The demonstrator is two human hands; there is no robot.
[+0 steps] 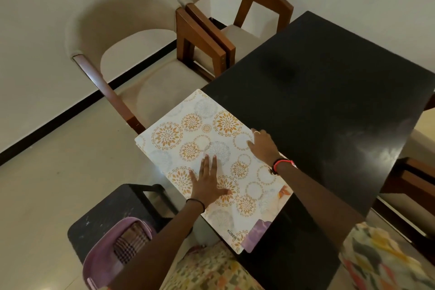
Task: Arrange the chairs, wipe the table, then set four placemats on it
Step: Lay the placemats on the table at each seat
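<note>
A white placemat (188, 139) with orange and grey round flower prints lies on the near left corner of the black table (329, 92); its left edge overhangs the table. It looks like a stack, but I cannot tell how many mats. My left hand (207, 183) presses flat on the mat's middle, fingers spread. At the mat's right edge rests my right hand (262, 146), fingers curled over the edge. Two cream-cushioned wooden chairs (150, 92) (235, 28) stand side by side along the table's left side.
A black stool (110, 209) stands at lower left with a purple basket (103, 259) holding a checked cloth (129, 242). Another chair's wooden frame (414, 179) shows at the right edge. White wall with black skirting runs behind the chairs.
</note>
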